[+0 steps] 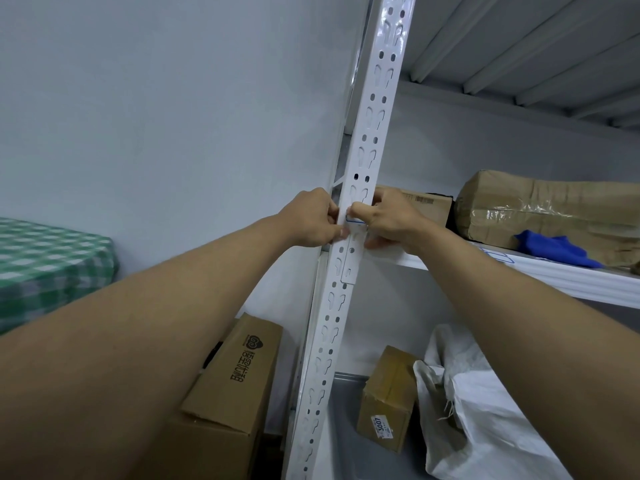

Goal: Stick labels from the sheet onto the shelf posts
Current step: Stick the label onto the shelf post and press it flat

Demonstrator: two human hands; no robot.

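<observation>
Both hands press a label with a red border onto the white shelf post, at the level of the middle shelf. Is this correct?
Not quite: in the head view the label has a blue border, not red. The left hand and right hand do hold it against the white shelf post at that level.

A single head-worn wide-angle camera is looking forward and slightly upward along both outstretched forearms, sitting close to the white shelf post [360, 188], with shelves bending away at right and wall filling the left.

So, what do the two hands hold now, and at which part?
Both hands are at a blue-edged label on the white shelf post. The left hand pinches its left edge, and the right hand's thumb presses its top.
</observation>
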